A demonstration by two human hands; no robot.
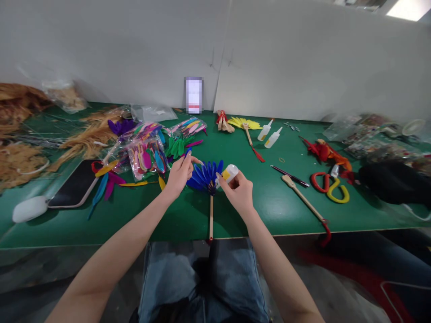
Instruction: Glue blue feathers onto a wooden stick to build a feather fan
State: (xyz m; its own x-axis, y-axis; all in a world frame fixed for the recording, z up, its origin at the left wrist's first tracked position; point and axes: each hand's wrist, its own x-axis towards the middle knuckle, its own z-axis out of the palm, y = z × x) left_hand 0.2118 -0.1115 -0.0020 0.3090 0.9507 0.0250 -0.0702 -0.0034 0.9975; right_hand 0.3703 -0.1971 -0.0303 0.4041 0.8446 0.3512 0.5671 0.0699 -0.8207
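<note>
1. Blue feather fan (204, 178) — splayed, wooden-handled — on green table (269, 215), before smooth pale panels (303, 58).
2. Left hand (180, 175): fingers pinching a slim blue feather (187, 152).
3. Right hand (239, 190): fingers gripping a white plastic bottle (230, 172).

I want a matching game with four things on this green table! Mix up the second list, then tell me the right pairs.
Things:
1. Right hand
2. Scissors
3. Yellow feather fan
4. Blue feather fan

Clues:
A. Between the left hand and the right one
B. Beside two other bottles
C. Holding a white bottle
D. One red handle loop and one yellow

Right pairs: 1-C, 2-D, 3-B, 4-A
</note>
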